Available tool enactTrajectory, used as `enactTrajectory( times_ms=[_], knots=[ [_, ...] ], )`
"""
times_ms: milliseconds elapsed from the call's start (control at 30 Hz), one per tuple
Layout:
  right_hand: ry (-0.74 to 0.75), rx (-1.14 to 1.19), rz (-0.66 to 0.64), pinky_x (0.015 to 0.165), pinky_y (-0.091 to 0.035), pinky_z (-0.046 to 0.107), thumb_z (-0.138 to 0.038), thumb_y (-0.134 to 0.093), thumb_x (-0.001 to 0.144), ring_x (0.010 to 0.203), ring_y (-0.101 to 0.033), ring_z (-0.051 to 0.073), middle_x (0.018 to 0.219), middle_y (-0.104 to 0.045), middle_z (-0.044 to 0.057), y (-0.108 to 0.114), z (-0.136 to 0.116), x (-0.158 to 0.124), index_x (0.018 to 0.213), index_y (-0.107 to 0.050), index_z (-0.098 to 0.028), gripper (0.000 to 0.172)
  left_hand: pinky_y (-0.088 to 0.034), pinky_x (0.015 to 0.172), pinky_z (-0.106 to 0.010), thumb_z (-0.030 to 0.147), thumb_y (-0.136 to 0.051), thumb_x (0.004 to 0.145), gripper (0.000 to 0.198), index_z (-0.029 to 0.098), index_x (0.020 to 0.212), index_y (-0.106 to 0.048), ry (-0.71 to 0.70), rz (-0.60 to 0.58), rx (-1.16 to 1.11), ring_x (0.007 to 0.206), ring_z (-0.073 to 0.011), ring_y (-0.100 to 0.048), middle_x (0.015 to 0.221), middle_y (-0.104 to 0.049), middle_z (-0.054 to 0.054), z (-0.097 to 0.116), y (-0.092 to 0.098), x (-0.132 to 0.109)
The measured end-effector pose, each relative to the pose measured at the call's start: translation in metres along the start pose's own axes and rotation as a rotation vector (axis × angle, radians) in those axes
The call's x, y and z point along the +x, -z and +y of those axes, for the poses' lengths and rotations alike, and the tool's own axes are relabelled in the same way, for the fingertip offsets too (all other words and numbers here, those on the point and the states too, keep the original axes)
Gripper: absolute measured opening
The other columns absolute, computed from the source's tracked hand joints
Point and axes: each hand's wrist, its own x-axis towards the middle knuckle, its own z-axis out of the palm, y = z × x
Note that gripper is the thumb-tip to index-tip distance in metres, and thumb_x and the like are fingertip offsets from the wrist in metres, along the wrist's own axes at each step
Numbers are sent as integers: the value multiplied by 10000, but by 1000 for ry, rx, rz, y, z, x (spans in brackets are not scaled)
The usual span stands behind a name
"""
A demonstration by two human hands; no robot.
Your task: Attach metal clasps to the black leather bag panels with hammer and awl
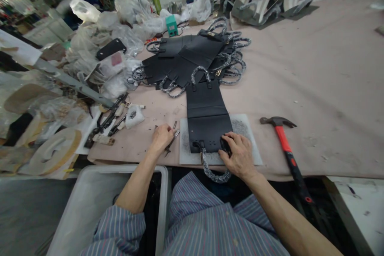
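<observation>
A long black leather bag panel [207, 108] lies on a pale cutting pad [244, 126] at the table's near edge, with a wrapped handle [213, 173] hanging over that edge. My right hand [237, 154] presses down on the panel's near right corner, fingers curled over the handle's tab. My left hand [162, 136] rests on the table left of the pad, closed around thin metal punch tools [173, 138].
A red-handled hammer [285, 140] lies right of the pad. A stack of black panels with handles [195, 58] sits farther back. Plastic bags [120, 36], small tools [112, 118] and cardboard shapes [54, 150] crowd the left. A grey bin [90, 204] stands below the table edge.
</observation>
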Motion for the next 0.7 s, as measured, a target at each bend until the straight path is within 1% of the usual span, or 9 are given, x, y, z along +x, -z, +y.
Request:
enactTrajectory(
  times_ms=[67, 167, 267, 333, 367, 433, 533, 600, 700],
  knots=[
    [-1, -6, -4, 1086, -358, 541, -320, -672, 835, 1228, -485, 358, 1326, -579, 127, 1, -2, 0, 1268, -612, -199, 454, -502, 755, -344, 474, -655, 868, 302, 196, 840, -769, 25, -8, 9, 926, -310, -727, 905, -783, -160, 4, -1, 7],
    [-3, -10, -5, 1102, -350, 524, -300, -673, 820, 1223, -483, 344, 1321, -582, 123, 4, -5, 2, 1253, -615, -186, 451, -504, 737, -351, 435, -694, 824, 239, 204, 804, -750, 60, -60, 44, 910, -320, -731, 868, -779, -148, 11, 0, 20],
    [-17, -12, 5, 1099, -349, 513, -288, -673, 812, 1212, -483, 336, 1316, -585, 118, 6, -7, 3, 1239, -621, -187, 442, -506, 706, -343, 342, -721, 751, 136, 211, 716, -710, 28, -129, 104, 855, -314, -732, 785, -768, -126, 13, 4, 32],
    [-26, -12, 7, 1096, -346, 513, -285, -673, 806, 1211, -483, 337, 1320, -585, 118, 7, -8, 3, 1238, -624, -191, 445, -509, 676, -329, 297, -705, 713, 130, 211, 624, -663, -5, -151, 77, 788, -296, -725, 667, -730, -104, 13, 9, 36],
    [-30, -10, 3, 1094, -345, 512, -285, -672, 803, 1213, -482, 338, 1322, -585, 118, 7, -9, 4, 1242, -623, -192, 451, -510, 656, -322, 293, -684, 709, 141, 210, 601, -644, -13, -146, 8, 743, -283, -716, 609, -703, -92, 12, 13, 35],
    [-37, 0, -8, 1093, -344, 510, -285, -673, 799, 1217, -482, 339, 1328, -584, 117, 8, -9, 4, 1253, -621, -192, 467, -519, 621, -309, 319, -639, 723, 149, 197, 636, -639, -6, -115, -267, 657, -247, -693, 563, -671, -69, 15, 21, 29],
    [-47, 19, -14, 1099, -336, 512, -283, -671, 793, 1229, -475, 342, 1331, -583, 114, 9, -9, 4, 1264, -622, -198, 481, -546, 617, -292, 397, -643, 735, 246, 160, 799, -648, -2, -120, -807, 620, -199, -690, 688, -721, -62, 33, 30, 5],
    [-54, 25, -15, 1103, -330, 517, -280, -671, 790, 1233, -470, 344, 1330, -581, 114, 10, -9, 4, 1266, -625, -204, 485, -568, 649, -292, 435, -686, 726, 320, 149, 863, -643, -42, -177, -1044, 677, -196, -715, 792, -750, -75, 54, 27, -17],
    [-59, 27, -22, 1102, -329, 520, -279, -672, 789, 1231, -466, 345, 1328, -577, 116, 10, -10, 4, 1269, -628, -202, 488, -587, 708, -289, 423, -705, 760, 290, 157, 863, -658, -158, -223, -1150, 781, -197, -735, 854, -764, -80, 90, 9, -45]
  ],
)
